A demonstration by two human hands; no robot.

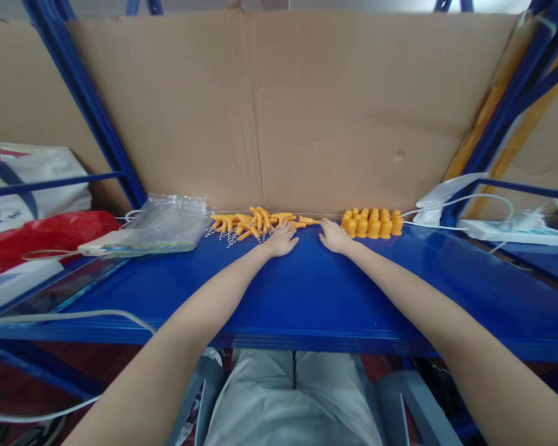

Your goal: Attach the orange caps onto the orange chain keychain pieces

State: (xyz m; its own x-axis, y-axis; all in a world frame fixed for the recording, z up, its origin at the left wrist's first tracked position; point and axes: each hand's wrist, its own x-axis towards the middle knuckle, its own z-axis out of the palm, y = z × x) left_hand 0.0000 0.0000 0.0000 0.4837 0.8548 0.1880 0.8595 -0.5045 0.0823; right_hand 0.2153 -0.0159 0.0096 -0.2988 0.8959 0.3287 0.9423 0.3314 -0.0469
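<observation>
Single head-worn view, facing forward and down over a seated person's lap [279, 402], left hand [281, 241] and right hand [335, 236] near mid-frame, blue shelf [302, 297] across, cardboard panel [353, 111] beyond.

Even, muted light; shadow beneath blue table [297, 297]; soft detail, edges stretched.

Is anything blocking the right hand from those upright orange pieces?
Nothing visible does. The right hand lies just left of the upright orange pieces on the blue shelf, and no other object shows between them.
</observation>
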